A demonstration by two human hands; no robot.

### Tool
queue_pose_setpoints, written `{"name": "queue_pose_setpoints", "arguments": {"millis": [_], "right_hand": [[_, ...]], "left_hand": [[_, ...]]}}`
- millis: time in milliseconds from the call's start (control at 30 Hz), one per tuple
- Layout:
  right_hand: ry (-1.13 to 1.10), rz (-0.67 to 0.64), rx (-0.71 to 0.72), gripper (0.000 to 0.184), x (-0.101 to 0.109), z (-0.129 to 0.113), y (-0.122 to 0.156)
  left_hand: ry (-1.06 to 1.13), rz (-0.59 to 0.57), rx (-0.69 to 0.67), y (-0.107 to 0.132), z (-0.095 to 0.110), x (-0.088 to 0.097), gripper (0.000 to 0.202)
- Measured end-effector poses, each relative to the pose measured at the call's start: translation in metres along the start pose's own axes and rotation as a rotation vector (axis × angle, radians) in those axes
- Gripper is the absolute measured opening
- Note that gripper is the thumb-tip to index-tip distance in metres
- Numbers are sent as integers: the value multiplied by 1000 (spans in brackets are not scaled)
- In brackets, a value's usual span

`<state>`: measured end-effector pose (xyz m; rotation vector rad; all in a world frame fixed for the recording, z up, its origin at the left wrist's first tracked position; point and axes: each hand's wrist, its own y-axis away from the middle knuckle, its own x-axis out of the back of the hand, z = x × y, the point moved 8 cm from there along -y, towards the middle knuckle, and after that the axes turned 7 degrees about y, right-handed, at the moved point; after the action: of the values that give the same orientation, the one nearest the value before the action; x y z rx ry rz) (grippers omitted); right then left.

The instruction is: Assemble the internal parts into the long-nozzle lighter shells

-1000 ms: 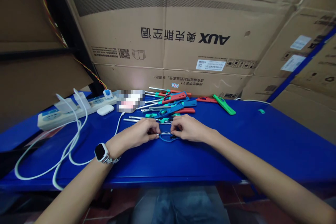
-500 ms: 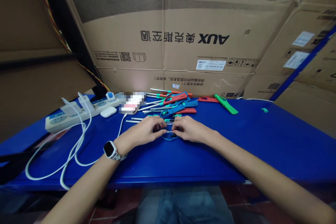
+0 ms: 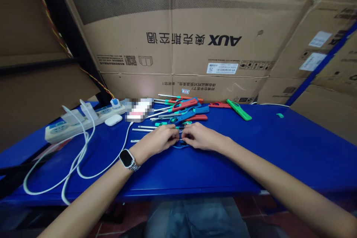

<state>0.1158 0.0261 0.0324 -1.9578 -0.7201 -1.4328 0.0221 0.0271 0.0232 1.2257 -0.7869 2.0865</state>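
Observation:
My left hand (image 3: 163, 136) and my right hand (image 3: 200, 136) meet low over the table, fingers pinched together. Between and below their fingertips lies a blue stick lighter (image 3: 180, 146), mostly covered by the hands; a thin silvery piece shows at the pinch. A metal tube end (image 3: 135, 141) pokes out left of my left hand and seems to belong to this lighter. Just behind the hands is a pile of long stick lighters with red and blue handles, among them a red one (image 3: 185, 104) and a blue one (image 3: 182, 116). Their metal tubes point left.
A green handle shell (image 3: 239, 110) leans on a red one (image 3: 219, 105) right of the pile. A teal scrap (image 3: 280, 115) lies farther right. Leftward are a blurred phone (image 3: 139, 111), a white case (image 3: 113, 119), a power strip (image 3: 67, 128) and looping white cables (image 3: 86, 137). Cardboard (image 3: 189, 15) walls the back.
My left hand has shifted slightly right and turned, closing in on the right hand. The metal tube end left of it now shows. The view has moved a little.

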Motion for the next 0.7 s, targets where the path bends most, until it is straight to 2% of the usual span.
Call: {"name": "queue_pose_setpoints", "arguments": {"millis": [133, 367, 567, 700], "right_hand": [[32, -4, -17, 12, -1, -1, 0], [-16, 77, -42, 12, -2, 3, 4], [-226, -62, -170, 12, -11, 17, -8], [-226, -60, -176, 14, -10, 15, -8]], "left_hand": [[-61, 6, 0, 4, 3, -2, 14], [-111, 30, -19, 7, 12, -1, 15], [-104, -22, -85, 10, 13, -1, 19], [-104, -16, -141, 16, 13, 2, 23]]}}
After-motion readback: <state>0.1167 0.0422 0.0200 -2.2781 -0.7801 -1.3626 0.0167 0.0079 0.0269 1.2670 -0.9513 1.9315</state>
